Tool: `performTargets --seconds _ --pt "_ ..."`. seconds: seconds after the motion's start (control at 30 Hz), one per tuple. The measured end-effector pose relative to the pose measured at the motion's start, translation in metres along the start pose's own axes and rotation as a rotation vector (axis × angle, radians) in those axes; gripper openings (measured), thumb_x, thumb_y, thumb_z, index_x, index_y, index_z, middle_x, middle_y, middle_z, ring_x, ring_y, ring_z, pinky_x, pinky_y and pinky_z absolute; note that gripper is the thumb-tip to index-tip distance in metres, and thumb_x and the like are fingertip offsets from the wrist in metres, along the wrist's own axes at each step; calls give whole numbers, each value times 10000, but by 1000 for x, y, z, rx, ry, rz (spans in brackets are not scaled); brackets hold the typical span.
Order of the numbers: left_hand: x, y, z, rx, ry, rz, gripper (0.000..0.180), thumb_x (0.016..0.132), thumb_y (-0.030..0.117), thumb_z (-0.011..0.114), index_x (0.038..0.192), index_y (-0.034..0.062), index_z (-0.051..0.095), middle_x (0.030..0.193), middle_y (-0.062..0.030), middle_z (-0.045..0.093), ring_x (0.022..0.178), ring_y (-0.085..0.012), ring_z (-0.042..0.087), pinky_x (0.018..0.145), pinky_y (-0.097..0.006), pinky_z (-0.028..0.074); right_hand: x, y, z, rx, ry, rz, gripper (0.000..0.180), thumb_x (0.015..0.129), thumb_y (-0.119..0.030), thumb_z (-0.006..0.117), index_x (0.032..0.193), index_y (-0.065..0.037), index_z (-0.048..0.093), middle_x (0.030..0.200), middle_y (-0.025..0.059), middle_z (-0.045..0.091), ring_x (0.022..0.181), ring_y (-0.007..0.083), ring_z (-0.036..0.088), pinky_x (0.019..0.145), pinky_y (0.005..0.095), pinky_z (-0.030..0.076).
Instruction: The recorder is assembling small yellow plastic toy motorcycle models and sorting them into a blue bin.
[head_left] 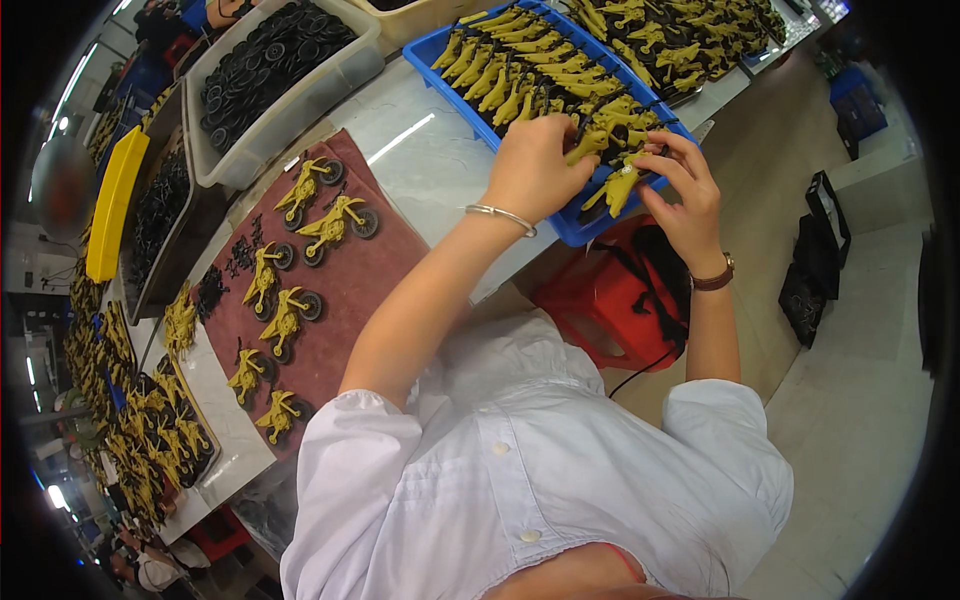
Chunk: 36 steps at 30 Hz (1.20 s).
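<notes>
A blue tray (pixel 425 55) on the white table holds several yellow toy motorcycle bodies (pixel 505 85) laid in rows. My left hand (pixel 535 165) reaches into the tray's near corner, fingers curled around a yellow motorcycle piece (pixel 590 145). My right hand (pixel 685 185) pinches another yellow motorcycle piece (pixel 620 188) at the tray's near edge. A silver bracelet is on my left wrist, a brown watch on my right.
Several finished yellow motorcycles with black wheels (pixel 335 225) lie on a maroon mat (pixel 375 270). A white bin of black wheels (pixel 275 55) stands at the far left, next to a yellow tray (pixel 115 200). A red stool (pixel 610 300) is beneath the table.
</notes>
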<state>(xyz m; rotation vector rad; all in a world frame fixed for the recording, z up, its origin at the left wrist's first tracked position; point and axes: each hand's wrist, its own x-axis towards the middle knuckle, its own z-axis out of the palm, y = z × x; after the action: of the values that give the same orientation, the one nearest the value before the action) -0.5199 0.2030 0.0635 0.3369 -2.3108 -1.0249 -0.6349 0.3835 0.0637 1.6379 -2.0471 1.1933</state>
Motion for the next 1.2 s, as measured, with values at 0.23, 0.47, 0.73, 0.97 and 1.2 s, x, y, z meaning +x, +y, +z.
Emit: performTargets --seconds 0.23,0.47,0.73,0.97,1.2 --pt "-6 6 17 130 -77 8 256 720 193 757 772 -38 659 732 -235 653 743 -392 656 706 -459 531 6 8 -9 -152 -268 5 345 717 40 681 1043 -72 684 1194 94 593 990 251 628 814 349 534" --pt "-13 -4 20 34 25 20 291 724 223 778 816 -32 671 699 -178 654 706 -350 649 646 -398 514 20 8 -16 56 -375 -21 303 791 -44 702 1091 -42 662 1172 101 604 973 222 638 779 316 550" --pt "-13 11 24 392 -154 -58 207 768 263 725 822 64 709 765 -137 686 754 -335 665 682 -436 524 32 29 -16 198 -413 154 216 840 -103 710 1017 9 655 918 76 655 790 146 638 724 272 516" --pt "-7 -1 27 432 -171 7 191 769 264 721 817 79 711 745 -134 668 745 -333 655 674 -441 516 33 41 -18 313 -473 232 141 868 -118 687 912 13 658 821 54 629 714 114 602 661 238 486" --pt "-9 -1 4 315 -143 84 243 781 278 719 874 55 725 829 -158 688 759 -330 659 681 -421 521 30 53 -5 433 -519 337 132 880 -99 684 928 20 653 833 35 637 752 100 617 682 238 504"
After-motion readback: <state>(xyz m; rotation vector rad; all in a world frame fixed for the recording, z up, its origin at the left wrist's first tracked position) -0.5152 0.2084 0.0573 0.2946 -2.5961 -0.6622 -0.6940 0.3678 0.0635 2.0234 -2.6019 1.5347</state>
